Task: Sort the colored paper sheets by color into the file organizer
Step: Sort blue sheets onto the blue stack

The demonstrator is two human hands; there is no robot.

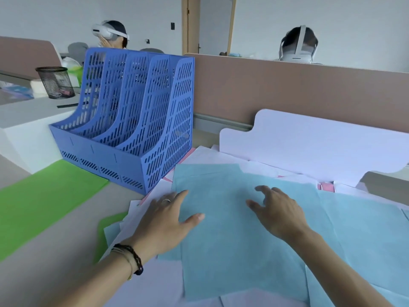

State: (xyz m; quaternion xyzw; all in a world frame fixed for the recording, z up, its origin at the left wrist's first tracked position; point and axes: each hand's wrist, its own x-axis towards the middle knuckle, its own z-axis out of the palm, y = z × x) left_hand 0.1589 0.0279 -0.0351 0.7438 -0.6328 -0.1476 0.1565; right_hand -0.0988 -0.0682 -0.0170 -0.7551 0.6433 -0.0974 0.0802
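Observation:
A blue perforated file organizer (132, 120) with several upright slots stands on the desk at the left; its slots look empty. In front of me lies a spread of light blue paper sheets (225, 251) over white sheets (212, 156), with bits of pink sheets (327, 186) showing beneath. Green sheets (44, 196) lie flat to the left of the pile. My left hand (164, 220) rests flat on the left edge of the top blue sheet, fingers spread. My right hand (277, 212) hovers on the same sheet with fingers loosely bent, holding nothing.
A white shaped board (321, 142) leans against the brown desk partition (287, 94) behind the papers. A black mesh pen cup (55, 82) stands at the far left on a neighbouring desk. Two people wearing headsets sit beyond the partition.

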